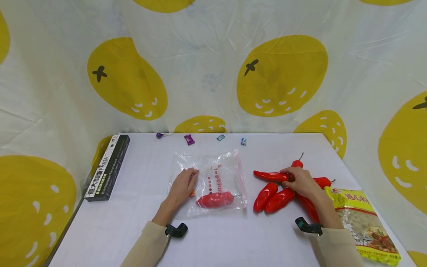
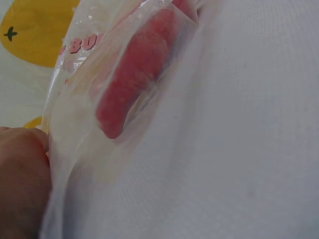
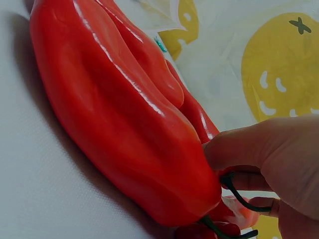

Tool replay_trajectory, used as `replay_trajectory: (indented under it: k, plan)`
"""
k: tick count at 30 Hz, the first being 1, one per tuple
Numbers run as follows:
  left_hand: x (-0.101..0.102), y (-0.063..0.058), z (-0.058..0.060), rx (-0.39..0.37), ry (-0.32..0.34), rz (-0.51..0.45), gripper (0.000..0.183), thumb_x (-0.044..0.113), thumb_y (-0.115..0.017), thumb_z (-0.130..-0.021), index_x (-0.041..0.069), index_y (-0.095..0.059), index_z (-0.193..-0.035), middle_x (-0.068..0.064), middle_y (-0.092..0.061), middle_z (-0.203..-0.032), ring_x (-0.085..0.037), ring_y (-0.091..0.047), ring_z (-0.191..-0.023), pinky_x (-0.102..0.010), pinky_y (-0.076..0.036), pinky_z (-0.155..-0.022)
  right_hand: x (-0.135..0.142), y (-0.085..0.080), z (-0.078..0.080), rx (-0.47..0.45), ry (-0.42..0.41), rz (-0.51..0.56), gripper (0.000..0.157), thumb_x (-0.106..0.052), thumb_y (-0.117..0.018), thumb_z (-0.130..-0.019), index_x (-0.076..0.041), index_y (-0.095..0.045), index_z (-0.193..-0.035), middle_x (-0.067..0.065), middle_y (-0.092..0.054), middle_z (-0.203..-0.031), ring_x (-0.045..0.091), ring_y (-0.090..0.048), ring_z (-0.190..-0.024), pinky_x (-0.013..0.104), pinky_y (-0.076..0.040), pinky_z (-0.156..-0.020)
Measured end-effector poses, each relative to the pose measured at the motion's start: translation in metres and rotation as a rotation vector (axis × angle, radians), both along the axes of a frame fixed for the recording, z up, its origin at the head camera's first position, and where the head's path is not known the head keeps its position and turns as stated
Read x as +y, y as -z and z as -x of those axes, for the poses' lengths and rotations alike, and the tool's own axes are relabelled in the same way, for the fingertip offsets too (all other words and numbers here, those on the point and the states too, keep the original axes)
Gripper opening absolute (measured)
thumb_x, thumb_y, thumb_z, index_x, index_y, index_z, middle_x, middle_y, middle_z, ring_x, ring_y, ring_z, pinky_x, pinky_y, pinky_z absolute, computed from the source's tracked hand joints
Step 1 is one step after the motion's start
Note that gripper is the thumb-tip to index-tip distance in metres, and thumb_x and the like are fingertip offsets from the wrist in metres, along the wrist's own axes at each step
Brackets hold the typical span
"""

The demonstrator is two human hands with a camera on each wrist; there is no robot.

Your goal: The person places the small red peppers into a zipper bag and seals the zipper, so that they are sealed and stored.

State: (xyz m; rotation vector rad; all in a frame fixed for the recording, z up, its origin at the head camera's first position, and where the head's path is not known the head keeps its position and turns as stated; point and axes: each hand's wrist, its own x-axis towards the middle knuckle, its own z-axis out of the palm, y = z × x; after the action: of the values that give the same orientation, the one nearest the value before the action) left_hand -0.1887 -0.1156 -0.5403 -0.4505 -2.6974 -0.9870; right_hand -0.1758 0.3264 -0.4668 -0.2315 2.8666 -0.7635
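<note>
A clear zip bag with red print lies flat on the table, one red chili pepper inside it. My left hand rests on the bag's left part, fingers pointing up and to the right; in the left wrist view only part of that hand shows beside the film. Over a cluster of glossy red peppers, my right hand grips the stem end of a long red pepper between thumb and fingers. A green stem shows below the thumb in the right wrist view; the fingertips are partly hidden.
At the far left stands a black pasta box. A yellow bag of pasta lies by my right forearm. Along the back edge are a purple lollipop, a purple-wrapped candy and two small blue-wrapped candies.
</note>
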Motion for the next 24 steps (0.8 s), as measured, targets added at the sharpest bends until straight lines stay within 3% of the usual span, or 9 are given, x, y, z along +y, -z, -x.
replay_trajectory:
  k: [12,20,24]
  plan:
    - [0.000,-0.002,0.000,0.007,0.011,-0.016,0.021,0.025,-0.051,-0.096,0.017,-0.059,-0.114,0.002,-0.066,-0.101,-0.013,-0.060,-0.093,-0.043,-0.033,-0.113,-0.019,-0.008,0.001,0.038,-0.015,0.064,0.054,-0.023,-0.075,-0.079,-0.012,-0.055,-0.128,0.012,-0.060,-0.117,0.026,-0.053,-0.103,0.035,-0.058,-0.073]
    - [0.001,-0.002,-0.002,-0.008,-0.001,-0.011,0.021,0.028,-0.051,-0.096,0.020,-0.058,-0.115,0.004,-0.065,-0.103,-0.009,-0.059,-0.091,-0.038,-0.049,-0.098,-0.055,-0.009,-0.001,0.031,-0.040,0.068,0.051,-0.024,-0.074,-0.078,-0.016,-0.058,-0.125,0.008,-0.062,-0.117,0.027,-0.054,-0.108,0.041,-0.057,-0.078]
    - [0.000,-0.001,-0.001,0.010,0.005,-0.005,0.022,0.029,-0.050,-0.097,0.020,-0.058,-0.115,0.004,-0.066,-0.102,-0.009,-0.059,-0.091,-0.037,-0.049,-0.096,-0.073,-0.006,0.000,0.014,-0.065,0.062,0.051,-0.026,-0.075,-0.077,-0.017,-0.059,-0.125,0.006,-0.063,-0.115,0.024,-0.055,-0.105,0.041,-0.056,-0.079]
